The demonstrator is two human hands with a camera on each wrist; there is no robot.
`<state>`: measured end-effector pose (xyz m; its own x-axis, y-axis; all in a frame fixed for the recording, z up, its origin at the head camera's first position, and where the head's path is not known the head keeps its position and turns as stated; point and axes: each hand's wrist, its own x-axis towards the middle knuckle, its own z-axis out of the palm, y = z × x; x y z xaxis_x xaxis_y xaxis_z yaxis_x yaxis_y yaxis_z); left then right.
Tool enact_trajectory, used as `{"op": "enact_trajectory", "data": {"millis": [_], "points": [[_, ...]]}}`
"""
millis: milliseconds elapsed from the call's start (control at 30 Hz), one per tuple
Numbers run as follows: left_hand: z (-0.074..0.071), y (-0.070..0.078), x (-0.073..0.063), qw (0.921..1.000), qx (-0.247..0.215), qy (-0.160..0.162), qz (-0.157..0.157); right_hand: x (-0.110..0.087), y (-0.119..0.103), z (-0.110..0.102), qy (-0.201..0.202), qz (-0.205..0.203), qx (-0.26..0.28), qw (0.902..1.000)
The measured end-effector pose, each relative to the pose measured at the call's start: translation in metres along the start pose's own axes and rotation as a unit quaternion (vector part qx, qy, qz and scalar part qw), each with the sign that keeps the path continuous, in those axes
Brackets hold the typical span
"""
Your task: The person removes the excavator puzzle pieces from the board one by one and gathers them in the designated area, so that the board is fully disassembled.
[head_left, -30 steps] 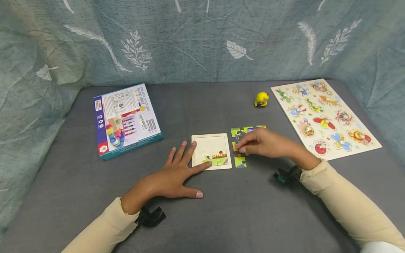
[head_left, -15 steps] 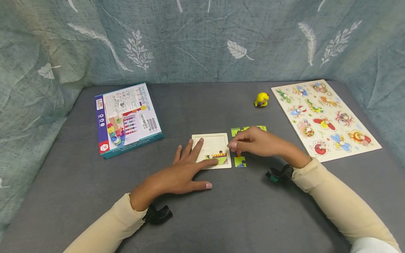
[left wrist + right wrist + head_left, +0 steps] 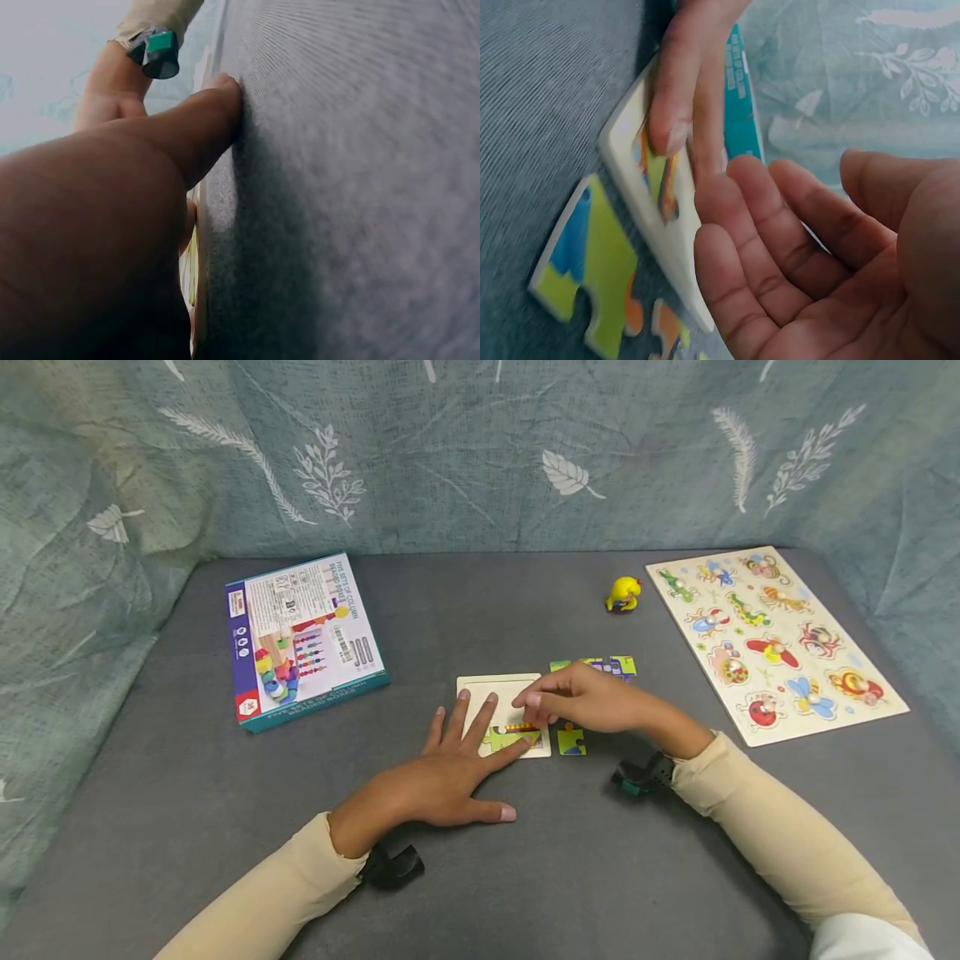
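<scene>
My left hand (image 3: 442,781) lies spread with straight fingers over a small wooden puzzle board (image 3: 480,681). Its index fingertip rests on fitted green puzzle pieces (image 3: 497,742) along the board's near edge. Above the board's right side hovers my right hand (image 3: 596,700), fingers loosely bent. In the right wrist view, its thumb (image 3: 877,184) stands apart from the fingers and no piece shows between them. A loose green-and-blue puzzle piece (image 3: 619,255) lies beside the board, with an orange piece (image 3: 667,326) near it. The right hand hides part of the loose pieces in the head view.
More loose puzzle pieces (image 3: 622,666) lie beyond the right hand. A toy box (image 3: 307,639) stands at left, a yellow toy figure (image 3: 623,594) at the back. An insect peg board (image 3: 776,647) lies at right. A patterned cloth (image 3: 465,460) hangs behind the grey table (image 3: 495,893).
My right hand has moved left from the loose pieces to over the board. The left hand has slid right and slightly away, its index finger reaching farther along the fitted pieces.
</scene>
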<state>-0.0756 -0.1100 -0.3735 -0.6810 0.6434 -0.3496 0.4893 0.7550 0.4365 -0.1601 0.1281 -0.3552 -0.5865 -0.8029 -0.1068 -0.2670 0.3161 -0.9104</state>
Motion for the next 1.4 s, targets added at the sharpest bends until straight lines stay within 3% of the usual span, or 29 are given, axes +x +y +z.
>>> {"op": "enact_trajectory", "data": {"millis": [167,400,567,1033,1400], "points": [[0.001,0.000,-0.001,0.9998,-0.012,-0.001,0.017,0.001,-0.005,0.004,0.010,0.002,-0.006,0.9999],[0.001,-0.004,-0.008,0.9996,-0.020,0.011,0.016,0.013,-0.008,0.011,0.019,-0.011,-0.017,0.9996],[0.001,-0.005,-0.009,0.9997,-0.020,0.003,0.010,0.017,-0.010,0.016,0.017,-0.013,-0.006,0.9998],[0.000,-0.004,-0.004,0.9998,-0.014,0.005,0.013,0.022,-0.012,0.015,0.024,0.036,0.007,0.9990],[-0.001,-0.003,-0.002,1.0000,-0.002,-0.005,0.005,0.028,-0.011,0.017,0.006,0.038,0.019,0.9991]]}}
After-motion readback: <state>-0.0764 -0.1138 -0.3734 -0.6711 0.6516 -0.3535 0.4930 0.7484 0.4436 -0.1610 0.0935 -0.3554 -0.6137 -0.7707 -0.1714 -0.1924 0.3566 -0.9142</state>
